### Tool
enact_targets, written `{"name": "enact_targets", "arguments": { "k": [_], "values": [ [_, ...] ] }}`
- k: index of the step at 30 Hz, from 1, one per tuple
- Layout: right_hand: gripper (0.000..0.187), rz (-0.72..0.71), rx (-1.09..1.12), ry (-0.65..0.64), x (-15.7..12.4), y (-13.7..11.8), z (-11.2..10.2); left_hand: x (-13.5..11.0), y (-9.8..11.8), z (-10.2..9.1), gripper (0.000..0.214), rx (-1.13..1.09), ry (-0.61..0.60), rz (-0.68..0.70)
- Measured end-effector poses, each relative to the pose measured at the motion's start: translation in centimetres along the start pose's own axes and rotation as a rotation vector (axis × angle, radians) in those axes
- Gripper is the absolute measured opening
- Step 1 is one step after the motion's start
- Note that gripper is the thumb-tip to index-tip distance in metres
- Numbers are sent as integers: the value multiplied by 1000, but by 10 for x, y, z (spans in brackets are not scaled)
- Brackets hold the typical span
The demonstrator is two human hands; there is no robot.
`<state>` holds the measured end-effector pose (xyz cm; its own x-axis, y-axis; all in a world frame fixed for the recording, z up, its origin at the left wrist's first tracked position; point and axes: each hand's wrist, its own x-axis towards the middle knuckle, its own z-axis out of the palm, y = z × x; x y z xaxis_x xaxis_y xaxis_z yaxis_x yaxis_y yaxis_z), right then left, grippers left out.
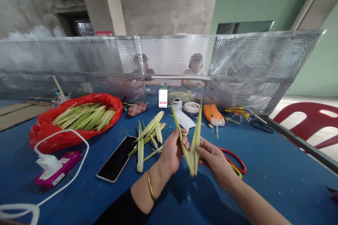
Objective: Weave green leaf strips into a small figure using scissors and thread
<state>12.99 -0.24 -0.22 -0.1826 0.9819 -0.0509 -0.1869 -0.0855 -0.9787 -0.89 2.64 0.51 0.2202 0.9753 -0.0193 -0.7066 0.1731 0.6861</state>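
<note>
A split green corn husk (194,151) is held up above the table, its two long halves spread into a V with the joined end pointing down. My left hand (173,149) is closed around the left half, and my right hand (212,160) pinches the right half. Partly behind my right hand lie scissors (239,161) with red and yellow handles. Loose husk pieces (140,151) are scattered left of my hands, some lying by the corner of a black-screened phone (118,160).
A red plastic bag (79,134) full of husk strips stands at the left. Nearer are a purple power strip (59,170) and white cable. Tape rolls (192,107), an orange tissue pack (213,115) and a perforated metal screen (174,52) are at the back, with people beyond.
</note>
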Motion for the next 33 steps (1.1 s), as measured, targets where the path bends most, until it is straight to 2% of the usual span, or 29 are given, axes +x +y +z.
{"name": "enact_targets", "arguments": {
  "k": [3, 8, 10, 12, 16, 22, 26, 28, 29, 31, 32, 33],
  "values": [
    [25, 19, -27, -83, -4, -1, 5, 1, 1, 1, 32, -103, -19, -46],
    [23, 34, -175, -152, -6, 9, 16, 0, -1, 4, 34, -139, 54, -27],
    [16, -12, -216, -117, -4, 14, 16, -1, -4, 4, 39, -64, 104, 5],
    [12, -98, -271, -44, -2, 16, 11, -2, -7, 3, 45, 112, 136, 10],
    [18, -222, -352, 110, 4, 11, -3, -4, -10, 0, 43, 499, 95, -116],
    [41, -115, -184, 125, 7, -2, -8, -4, -6, 0, 39, 488, 48, -142],
    [42, -143, -227, 107, 7, -1, -6, -2, -9, -2, 44, 598, 31, -131],
    [35, -204, -322, 142, 8, 0, -11, 0, -9, -6, 50, 727, 148, -12],
    [30, -237, -393, 173, 9, -1, -15, 1, -7, -7, 51, 821, 248, 119],
    [25, -296, -575, 214, 10, -5, -25, 1, 0, -8, 52, 1069, 431, 506],
    [23, -317, -672, 212, 10, -7, -31, 1, 4, -8, 56, 1226, 447, 722],
    [22, -334, -761, 193, 10, -11, -36, 0, 9, -8, 55, 1374, 370, 881]
  ]
}}
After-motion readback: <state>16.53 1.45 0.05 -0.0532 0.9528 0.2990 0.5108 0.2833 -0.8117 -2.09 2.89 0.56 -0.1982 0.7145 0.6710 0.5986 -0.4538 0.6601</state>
